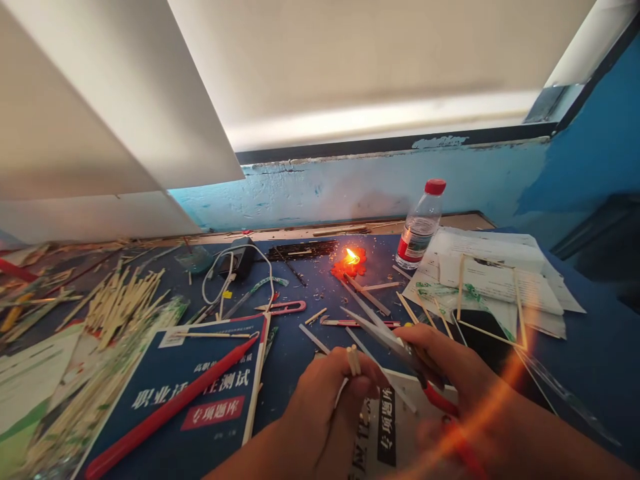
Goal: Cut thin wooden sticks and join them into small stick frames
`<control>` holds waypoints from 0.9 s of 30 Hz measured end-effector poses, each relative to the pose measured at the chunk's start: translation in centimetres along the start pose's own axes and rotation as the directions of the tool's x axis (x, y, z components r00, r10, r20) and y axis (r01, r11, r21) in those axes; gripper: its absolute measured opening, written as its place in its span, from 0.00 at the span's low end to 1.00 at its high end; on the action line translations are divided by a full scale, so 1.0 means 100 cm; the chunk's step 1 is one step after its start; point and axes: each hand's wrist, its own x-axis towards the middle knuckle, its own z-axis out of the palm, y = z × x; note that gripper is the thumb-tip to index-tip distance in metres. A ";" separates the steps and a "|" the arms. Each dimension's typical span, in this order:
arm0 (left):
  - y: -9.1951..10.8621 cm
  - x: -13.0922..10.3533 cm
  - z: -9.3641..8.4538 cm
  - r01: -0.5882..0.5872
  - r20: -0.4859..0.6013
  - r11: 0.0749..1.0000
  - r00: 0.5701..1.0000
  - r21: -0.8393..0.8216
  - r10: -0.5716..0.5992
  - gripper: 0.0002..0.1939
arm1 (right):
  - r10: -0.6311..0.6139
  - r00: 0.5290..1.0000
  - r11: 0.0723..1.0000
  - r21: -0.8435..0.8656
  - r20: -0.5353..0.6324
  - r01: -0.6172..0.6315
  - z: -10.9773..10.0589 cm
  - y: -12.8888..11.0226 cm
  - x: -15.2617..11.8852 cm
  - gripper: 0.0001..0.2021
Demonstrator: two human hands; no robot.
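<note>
Left hand (325, 393) is pinching short sticks (353, 361), right hand (465, 373) gripping scissors (381, 335) — a three-sided frame (490, 335) is resting near the desk's (580, 353) right edge, loose sticks (123, 303) lying unjoined.

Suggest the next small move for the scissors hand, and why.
I would ease the right hand back slightly: the scissors' blades reach past the left hand, which pinches wooden sticks, and point roughly towards the burning flame. That should probably keep them clear of both fingers and fire.

Flame (352, 257) ahead, bottle (419, 227) beyond, gap between seemingly narrow
</note>
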 end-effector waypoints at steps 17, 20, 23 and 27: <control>-0.004 0.022 0.004 -0.013 -0.293 0.934 0.951 -0.357 -0.098 0.10 | -0.005 0.989 0.993 -0.116 -0.147 -0.012 -0.001 0.014 0.007 0.22; -0.007 0.025 0.003 0.038 -0.273 0.947 0.953 -0.320 -0.131 0.10 | -0.009 0.987 0.994 -0.111 -0.159 -0.009 -0.001 0.013 0.007 0.22; -0.008 0.028 0.001 0.069 -0.263 0.965 0.955 -0.252 -0.137 0.09 | -0.010 0.988 0.993 -0.115 -0.152 -0.008 -0.001 0.013 0.008 0.22; -0.009 0.028 -0.003 0.069 -0.244 0.992 0.965 -0.104 -0.092 0.09 | -0.006 0.990 0.994 -0.107 -0.142 -0.010 -0.001 0.014 0.008 0.22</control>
